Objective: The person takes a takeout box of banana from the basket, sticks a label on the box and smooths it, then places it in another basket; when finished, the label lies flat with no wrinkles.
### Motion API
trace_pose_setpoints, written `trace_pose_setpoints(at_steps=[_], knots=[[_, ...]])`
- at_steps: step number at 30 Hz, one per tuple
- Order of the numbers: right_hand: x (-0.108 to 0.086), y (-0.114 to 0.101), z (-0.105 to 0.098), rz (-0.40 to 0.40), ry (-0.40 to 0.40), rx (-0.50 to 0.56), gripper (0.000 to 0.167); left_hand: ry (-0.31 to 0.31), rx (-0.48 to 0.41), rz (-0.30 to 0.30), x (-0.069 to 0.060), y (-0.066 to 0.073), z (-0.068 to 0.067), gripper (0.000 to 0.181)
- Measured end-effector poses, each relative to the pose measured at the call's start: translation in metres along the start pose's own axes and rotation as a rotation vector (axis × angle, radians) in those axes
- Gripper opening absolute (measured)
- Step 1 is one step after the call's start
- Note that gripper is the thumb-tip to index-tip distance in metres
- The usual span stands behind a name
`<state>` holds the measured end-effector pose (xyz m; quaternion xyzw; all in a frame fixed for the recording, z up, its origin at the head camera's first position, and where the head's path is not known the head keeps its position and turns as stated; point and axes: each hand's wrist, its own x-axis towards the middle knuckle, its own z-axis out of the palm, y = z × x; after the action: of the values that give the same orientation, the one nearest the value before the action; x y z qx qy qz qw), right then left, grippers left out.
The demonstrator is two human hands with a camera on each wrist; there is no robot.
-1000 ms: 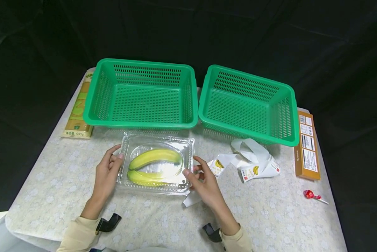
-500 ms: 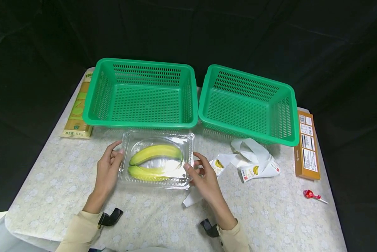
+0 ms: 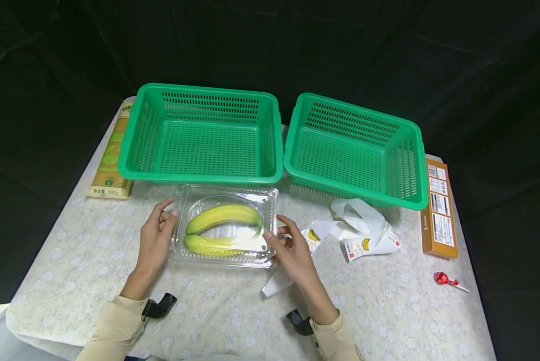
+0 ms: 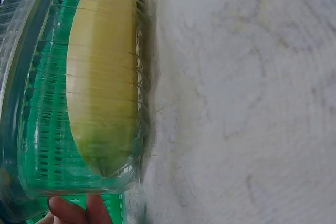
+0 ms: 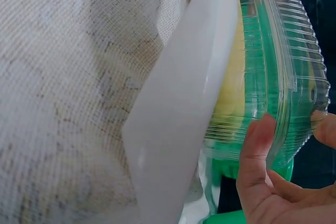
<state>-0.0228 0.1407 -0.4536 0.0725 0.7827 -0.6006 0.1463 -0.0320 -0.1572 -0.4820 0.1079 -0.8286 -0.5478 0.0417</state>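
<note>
Clear plastic clamshell (image 3: 227, 231) with two bananas (image 3: 225, 216) inside sits just in front of the left green basket (image 3: 200, 178), slid slightly nearer it within the last second. The left hand (image 3: 155, 239) and right hand (image 3: 297, 258) grip its opposite ends, so it seems not yet released.

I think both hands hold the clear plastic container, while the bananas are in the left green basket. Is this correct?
Not quite: the head view shows the bananas inside the clear plastic container, not in the left green basket. The left hand and right hand do hold the container.
</note>
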Motion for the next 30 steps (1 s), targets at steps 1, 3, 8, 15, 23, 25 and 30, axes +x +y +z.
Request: trace_pose_setpoints(at_steps=[1,3,8,15,23,25,30], knots=[[0.000,0.000,0.000,0.000,0.001,0.002,0.057,0.000,-0.001,-0.001,0.000,0.000,0.000,0.044],[0.000,0.000,0.000,0.002,0.003,0.006,0.057,-0.001,0.003,-0.002,0.001,0.000,0.000,0.044],[0.001,0.000,-0.001,0.001,-0.003,-0.006,0.057,-0.007,0.009,0.023,0.003,0.001,-0.001,0.045],[0.005,-0.001,-0.023,-0.045,-0.018,-0.192,0.053,-0.012,-0.005,0.034,0.004,0.002,-0.002,0.045],[0.013,0.015,-0.063,-0.115,0.251,-0.526,0.045,-0.008,-0.004,0.032,0.004,0.001,0.000,0.046],[0.016,0.022,-0.069,-0.111,0.293,-0.570,0.042,-0.005,-0.006,0.030,0.004,0.000,0.000,0.045],[0.022,0.039,-0.070,-0.094,0.317,-0.613,0.035,-0.002,-0.011,0.027,0.004,-0.001,0.000,0.045]])
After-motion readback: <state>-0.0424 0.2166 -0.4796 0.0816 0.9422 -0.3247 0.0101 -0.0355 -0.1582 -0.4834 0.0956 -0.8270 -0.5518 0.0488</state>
